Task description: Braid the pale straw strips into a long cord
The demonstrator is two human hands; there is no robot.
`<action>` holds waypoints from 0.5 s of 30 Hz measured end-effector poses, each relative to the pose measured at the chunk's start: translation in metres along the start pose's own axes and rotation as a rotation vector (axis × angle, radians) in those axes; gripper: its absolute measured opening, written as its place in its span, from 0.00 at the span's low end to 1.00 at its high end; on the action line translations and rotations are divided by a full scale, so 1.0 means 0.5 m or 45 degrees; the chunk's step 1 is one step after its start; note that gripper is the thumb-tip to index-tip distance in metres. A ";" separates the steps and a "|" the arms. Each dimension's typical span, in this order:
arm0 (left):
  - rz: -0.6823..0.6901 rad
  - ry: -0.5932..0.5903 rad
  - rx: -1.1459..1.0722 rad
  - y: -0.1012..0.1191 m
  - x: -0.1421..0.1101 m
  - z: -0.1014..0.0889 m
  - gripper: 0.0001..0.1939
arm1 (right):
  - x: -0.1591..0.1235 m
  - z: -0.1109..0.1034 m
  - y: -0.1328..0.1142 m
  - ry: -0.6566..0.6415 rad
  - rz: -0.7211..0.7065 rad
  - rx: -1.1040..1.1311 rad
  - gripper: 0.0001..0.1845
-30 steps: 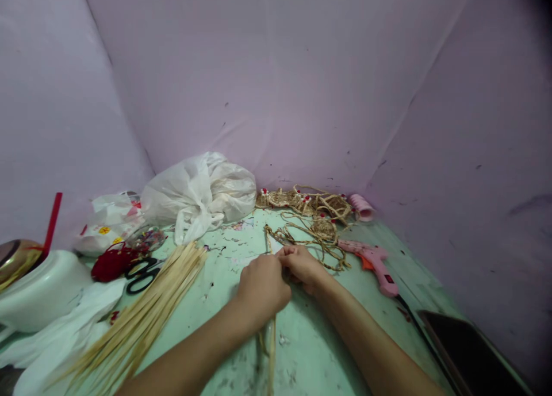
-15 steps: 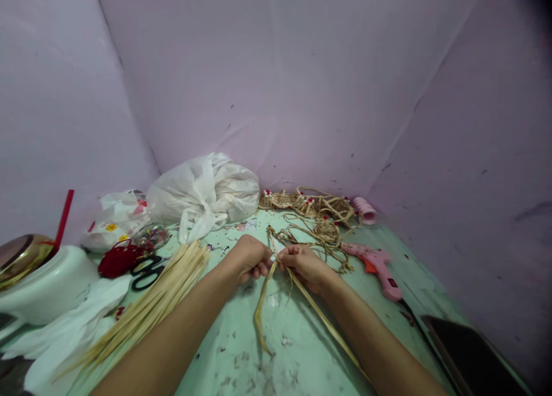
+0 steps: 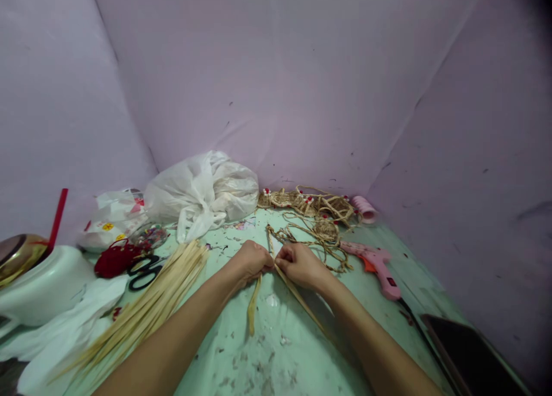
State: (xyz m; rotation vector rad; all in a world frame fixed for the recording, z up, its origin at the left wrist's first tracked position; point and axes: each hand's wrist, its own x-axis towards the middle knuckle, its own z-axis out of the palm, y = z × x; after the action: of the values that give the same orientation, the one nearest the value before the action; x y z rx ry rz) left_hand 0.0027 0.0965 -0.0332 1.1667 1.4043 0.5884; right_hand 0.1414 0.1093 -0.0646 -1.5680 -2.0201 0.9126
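Note:
My left hand [image 3: 253,258] is closed on one dried fibre strip [image 3: 252,312], whose loose end hangs down toward me on the table. Close beside it, my right hand [image 3: 299,264] pinches a second, longer dried fibre strip [image 3: 304,304] that slants down under my right forearm. Beyond the fingers, the two strips run into a thin twisted cord [image 3: 271,239] lying on the table. The fingertips nearly meet and hide the join. To the left lies a bundle of pale dried strips [image 3: 168,298].
Left are black scissors [image 3: 144,272], red yarn [image 3: 115,259], a white pot [image 3: 47,275] and a white plastic bag [image 3: 207,195]. Woven fibre pieces with red and white beads [image 3: 306,202] lie along the back wall. Right are a pink glue gun [image 3: 379,264], pink spool [image 3: 364,209] and dark phone-like slab [image 3: 470,356].
My left hand has closed further around its strip, whose hanging end has shifted left and shows shorter. My right hand has turned slightly, and its strip has moved with it.

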 end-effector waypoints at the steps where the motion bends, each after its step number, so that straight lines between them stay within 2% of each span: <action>1: 0.013 0.014 -0.024 -0.001 -0.001 0.003 0.10 | -0.001 -0.007 0.000 -0.016 0.008 -0.015 0.06; 6: 0.011 0.062 -0.142 -0.009 0.004 0.009 0.05 | -0.010 -0.039 -0.009 -0.193 0.170 0.159 0.07; 10: -0.011 0.090 -0.165 -0.012 0.008 0.009 0.04 | -0.026 -0.074 -0.022 -0.346 0.296 0.277 0.04; 13: -0.027 0.100 -0.144 -0.007 0.004 0.011 0.05 | -0.038 -0.109 -0.016 -0.382 0.323 0.130 0.05; 15: -0.039 0.112 -0.133 -0.003 0.001 0.013 0.06 | -0.047 -0.134 -0.009 -0.290 0.315 -0.069 0.05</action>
State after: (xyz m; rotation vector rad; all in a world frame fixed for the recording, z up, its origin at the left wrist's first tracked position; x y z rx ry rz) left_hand 0.0082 0.0944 -0.0361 1.0453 1.4456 0.6908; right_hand 0.1902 0.1023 -0.0132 -1.8477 -2.0455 1.1852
